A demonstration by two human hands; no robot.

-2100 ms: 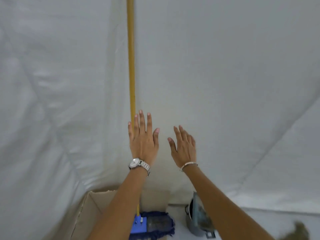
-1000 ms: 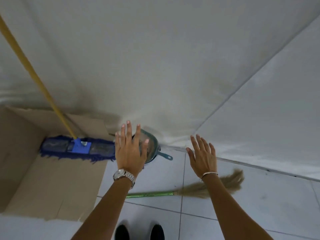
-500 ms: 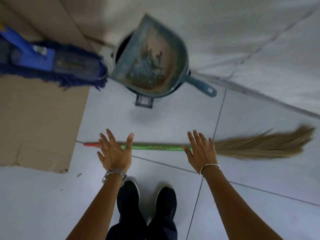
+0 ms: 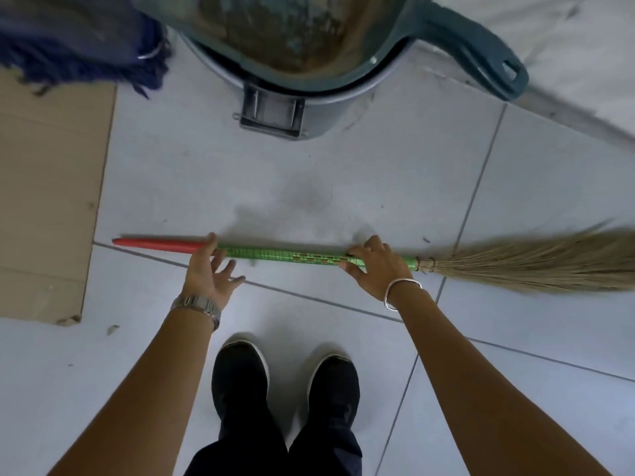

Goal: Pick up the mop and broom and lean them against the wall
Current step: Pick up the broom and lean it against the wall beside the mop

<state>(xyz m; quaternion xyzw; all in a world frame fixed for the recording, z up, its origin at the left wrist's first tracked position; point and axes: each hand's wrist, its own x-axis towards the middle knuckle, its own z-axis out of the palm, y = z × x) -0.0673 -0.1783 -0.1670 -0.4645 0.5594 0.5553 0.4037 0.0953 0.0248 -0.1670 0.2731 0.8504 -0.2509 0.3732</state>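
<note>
Hands (image 4: 295, 269) now down on floor-lying broom (image 4: 309, 257), previously above.

The broom (image 4: 309, 257) lies flat on the floor tiles, green handle red-tipped, straw bristles fanning right. Beyond its red end, the mop (image 4: 79, 42) shows shaggy blue fringe.

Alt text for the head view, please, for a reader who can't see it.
Seen from above, both hands reach a broom lying across the tiled floor: the right hand curls over its green handle near the bristles, the left hand touches it, fingers spread, where a red tip begins. Beyond are a bin holding a dustpan, a blue mop and cardboard.
</note>
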